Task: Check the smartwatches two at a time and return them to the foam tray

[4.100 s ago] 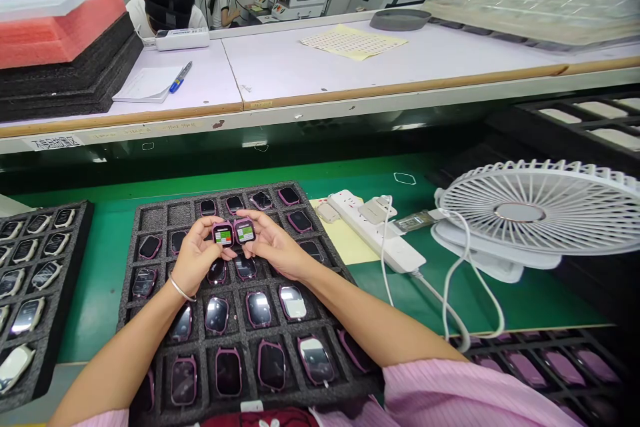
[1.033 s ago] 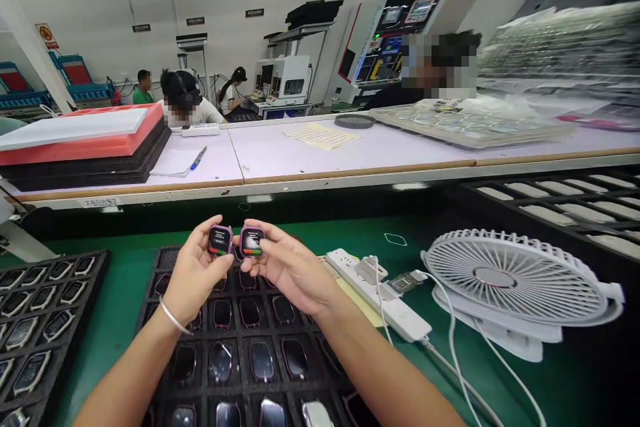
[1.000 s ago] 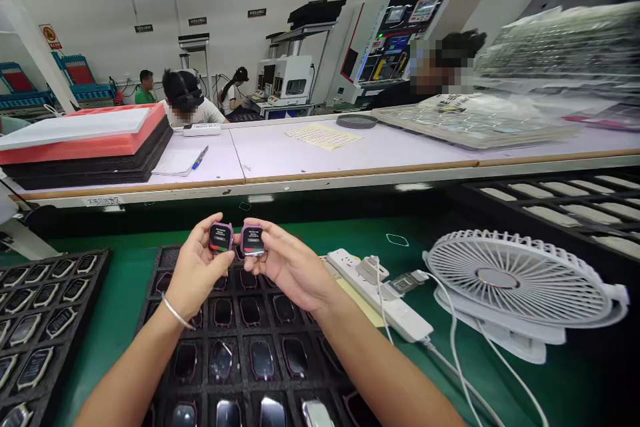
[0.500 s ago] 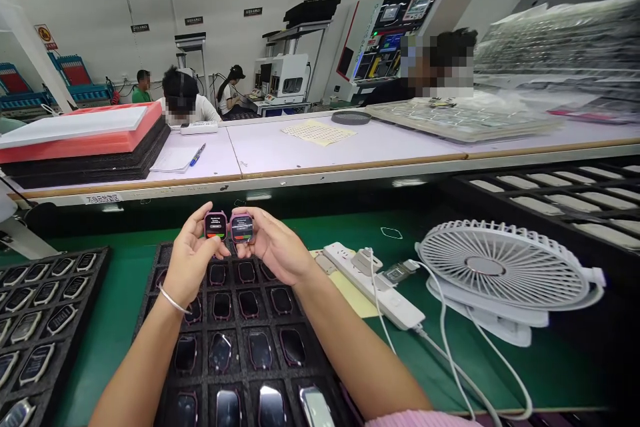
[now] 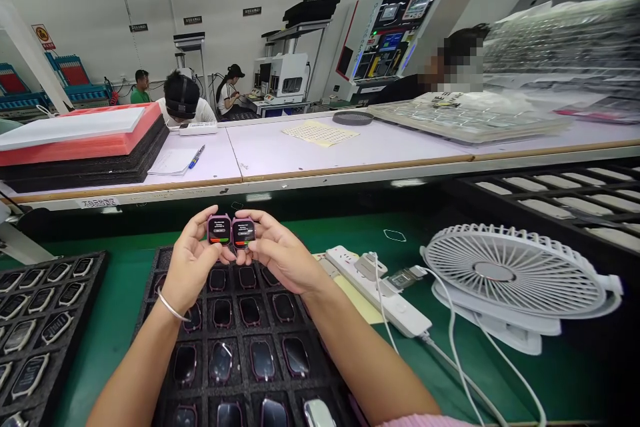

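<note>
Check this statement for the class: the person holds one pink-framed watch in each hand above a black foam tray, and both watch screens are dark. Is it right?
Not quite: both screens are lit, not dark, as the head view shows. The left hand holds one pink-framed watch and the right hand holds another pink-framed watch, above the black foam tray.

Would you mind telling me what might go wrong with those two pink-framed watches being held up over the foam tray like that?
The left watch might slip from the left hand, or the right watch from the right hand, and land on the watches lying in the foam tray. Held this close, the two might also knock together and scratch.
</note>
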Demonstrator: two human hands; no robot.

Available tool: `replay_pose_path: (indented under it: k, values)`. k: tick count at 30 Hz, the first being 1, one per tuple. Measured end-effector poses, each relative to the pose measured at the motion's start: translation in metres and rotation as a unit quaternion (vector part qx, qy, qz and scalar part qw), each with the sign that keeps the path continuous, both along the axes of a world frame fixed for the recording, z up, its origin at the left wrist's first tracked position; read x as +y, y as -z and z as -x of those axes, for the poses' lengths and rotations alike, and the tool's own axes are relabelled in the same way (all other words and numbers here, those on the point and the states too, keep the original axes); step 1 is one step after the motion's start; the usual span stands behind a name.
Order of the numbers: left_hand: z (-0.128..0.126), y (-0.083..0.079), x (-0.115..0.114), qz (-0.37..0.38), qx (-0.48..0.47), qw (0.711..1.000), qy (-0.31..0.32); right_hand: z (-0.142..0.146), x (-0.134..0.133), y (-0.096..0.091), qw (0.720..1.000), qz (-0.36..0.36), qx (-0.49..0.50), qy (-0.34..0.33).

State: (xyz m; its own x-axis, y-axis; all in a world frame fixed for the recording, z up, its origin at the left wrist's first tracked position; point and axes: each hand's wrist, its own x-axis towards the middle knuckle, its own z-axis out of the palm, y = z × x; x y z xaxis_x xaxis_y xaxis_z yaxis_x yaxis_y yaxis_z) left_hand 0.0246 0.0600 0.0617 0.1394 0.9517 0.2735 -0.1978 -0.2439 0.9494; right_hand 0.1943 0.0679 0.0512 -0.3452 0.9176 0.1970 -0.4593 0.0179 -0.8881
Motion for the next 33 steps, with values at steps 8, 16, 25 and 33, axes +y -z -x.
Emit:
replay_pose_path:
  k: [8,16,25,33]
  values:
    - [0.0003,0.0061,-0.0006,-0.011,-0.001,1.000,0.003,-0.0009,0.0005,0.0024,0.999,-0.020,-0.025,0.005]
    - [0.0027,0.0086,0.0000,-0.037,0.008,0.999,0.004,-0.0011,-0.0015,0.0013,0.999,-0.032,-0.018,-0.001]
    - [0.0060,0.0033,-0.0058,-0.018,0.009,1.000,0.008,-0.0022,-0.0055,-0.0025,1.000,-0.027,-0.011,0.007]
    - [0.0086,0.0043,-0.0055,-0.031,0.003,0.999,0.019,-0.0031,-0.0076,-0.0051,1.000,-0.026,-0.015,0.003]
